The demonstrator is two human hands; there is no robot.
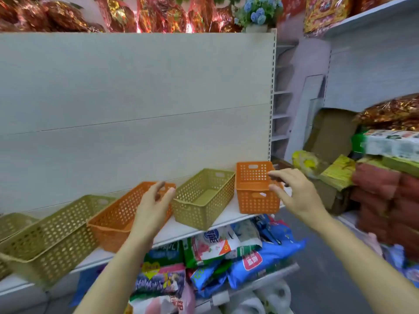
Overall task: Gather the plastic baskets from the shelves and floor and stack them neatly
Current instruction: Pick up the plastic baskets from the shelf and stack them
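The plastic baskets sit in a row on the white shelf [229,219] in front of me, running from lower left up to the right end. Furthest right is a small orange basket [257,201] with a second orange basket [252,172] resting in it, tilted up so its perforated wall faces me. Just left of that pair stands an olive basket [204,198], upright and empty. Next comes a long orange basket [120,220], then a long olive basket [49,241], and at the far left edge another olive basket [13,223] only partly in view. My right hand [297,196] is at the right side of the stacked orange pair, fingers spread wide and curled toward it, fingertips at or just beside the tilted basket's edge; I cannot tell whether they touch, and I hold nothing in it. My left hand [154,205] hovers over the far end of the long orange basket, in the gap between it and the upright olive one, fingers loosely apart and empty. Behind the baskets rises the shelf's pale back panel [136,98]. Below the shelf lie colourful packaged goods [226,250] in blue, green and white bags. To the right are an open cardboard box [328,134] and stacked reddish bundles [385,200]. Along the top are shiny red and gold foil packs [113,14] and a pot of blue flowers [258,12].
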